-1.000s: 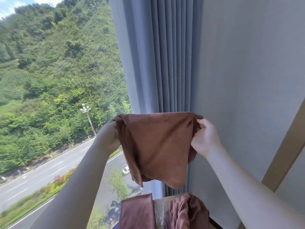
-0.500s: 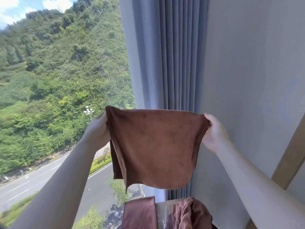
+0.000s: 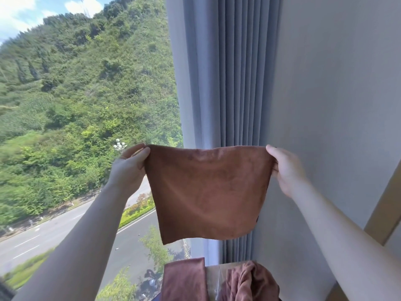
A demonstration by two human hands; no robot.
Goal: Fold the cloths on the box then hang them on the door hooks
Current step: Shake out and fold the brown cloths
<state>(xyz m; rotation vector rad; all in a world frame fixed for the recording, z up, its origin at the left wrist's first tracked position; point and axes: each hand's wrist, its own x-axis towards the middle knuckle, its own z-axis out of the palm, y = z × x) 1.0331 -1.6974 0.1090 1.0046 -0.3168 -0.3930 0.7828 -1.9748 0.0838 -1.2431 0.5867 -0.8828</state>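
Observation:
A brown cloth [image 3: 208, 192] hangs spread flat in the air in front of me. My left hand [image 3: 130, 168] pinches its upper left corner and my right hand [image 3: 286, 168] pinches its upper right corner, so the top edge is stretched taut. Below, at the bottom edge of the view, a cardboard box [image 3: 213, 279] carries a flat brown cloth [image 3: 184, 281] on its left side and a crumpled brown cloth [image 3: 249, 283] on its right. No door hooks are in view.
A large window [image 3: 76, 127] fills the left side, showing a green hillside and a road far below. Grey pleated curtains [image 3: 227, 72] hang behind the cloth. A plain wall [image 3: 336, 83] and a wooden frame edge [image 3: 382, 213] stand on the right.
The cloth was bunched between my hands one second ago. My hands have moved apart and pulled it out flat, and the view has tilted upward.

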